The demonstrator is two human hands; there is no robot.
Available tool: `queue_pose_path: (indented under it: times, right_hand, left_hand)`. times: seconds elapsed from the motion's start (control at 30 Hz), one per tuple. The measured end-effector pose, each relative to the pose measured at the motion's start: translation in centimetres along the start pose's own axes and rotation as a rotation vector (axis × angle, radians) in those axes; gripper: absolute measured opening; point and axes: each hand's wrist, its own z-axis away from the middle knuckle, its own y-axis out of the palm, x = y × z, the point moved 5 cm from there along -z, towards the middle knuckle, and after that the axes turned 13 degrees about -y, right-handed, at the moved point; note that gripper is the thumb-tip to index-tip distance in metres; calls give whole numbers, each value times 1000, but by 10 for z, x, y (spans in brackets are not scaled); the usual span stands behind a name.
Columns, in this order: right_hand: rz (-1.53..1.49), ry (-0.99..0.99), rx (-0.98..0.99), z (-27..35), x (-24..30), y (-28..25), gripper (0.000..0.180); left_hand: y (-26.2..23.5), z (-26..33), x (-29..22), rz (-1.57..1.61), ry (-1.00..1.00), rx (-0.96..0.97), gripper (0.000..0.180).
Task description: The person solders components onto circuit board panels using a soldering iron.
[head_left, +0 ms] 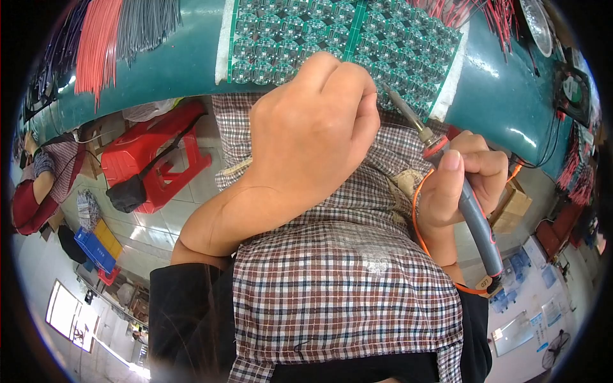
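Note:
My right hand [461, 182] grips the dark handle of a soldering iron [476, 223], whose metal tip points up and left over the lower edge of the green circuit boards [408, 54]. These boards form panels filled with rows of small round units, lying on a white sheet [224, 41] on the table. My left hand [316, 121] is closed, its fingers curled at the near edge of the panel. Its fingertips are turned away, so whatever they pinch is hidden. An orange cord [416, 217] loops beside my right hand.
Bundles of red wires [97, 45] and grey wires [148, 25] hang over the green table [172, 73] at left. A small fan [570, 89] and a metal dish [536, 25] stand at right. A red stool [163, 156] is at left, with another person's arm [41, 185] beyond it.

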Motion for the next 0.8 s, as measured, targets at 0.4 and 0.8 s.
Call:
queue_pose_path:
  times: [0.4, 0.8]
  right_hand:
    - [-8, -30, -33, 0, 2, -5, 23]
    - [45, 91, -186, -3, 4, 4, 17]
  left_hand:
    - [-2, -1, -2, 35, -4, 1, 11]
    - [0, -2, -5, -27, -22, 20, 11]
